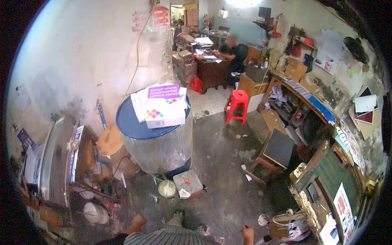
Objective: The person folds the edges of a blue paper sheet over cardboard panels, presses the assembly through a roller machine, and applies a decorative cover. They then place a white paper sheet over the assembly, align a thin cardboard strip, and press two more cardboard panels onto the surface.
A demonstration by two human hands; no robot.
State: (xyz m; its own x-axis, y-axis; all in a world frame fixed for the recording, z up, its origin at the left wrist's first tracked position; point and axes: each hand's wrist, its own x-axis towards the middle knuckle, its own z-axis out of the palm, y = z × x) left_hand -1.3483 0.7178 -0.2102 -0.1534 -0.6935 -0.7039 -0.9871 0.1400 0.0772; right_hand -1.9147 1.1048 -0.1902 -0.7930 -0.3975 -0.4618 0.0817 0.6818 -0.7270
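Note:
At the bottom of the head view, my left hand [138,222] hangs beside the grey striped shirt [171,236]. It is small and blurred, so its fingers cannot be made out. On the other side, my right hand [247,233] is low with its fingers curled in; what they hold, if anything, is hidden. Neither hand visibly touches anything around it. A white kettle-like container [96,213] lies on the floor left of my left hand. Nearest my right hand are a small pale round item [263,219] and a bundle of pale straps [288,224].
Ahead stands a large drum with a blue lid [122,118], bearing an office paper box [165,112]. A small bucket [166,189] and a grey case [188,183] sit at its foot. Beyond are a red stool [237,107] and a person [228,49] at a desk [210,73].

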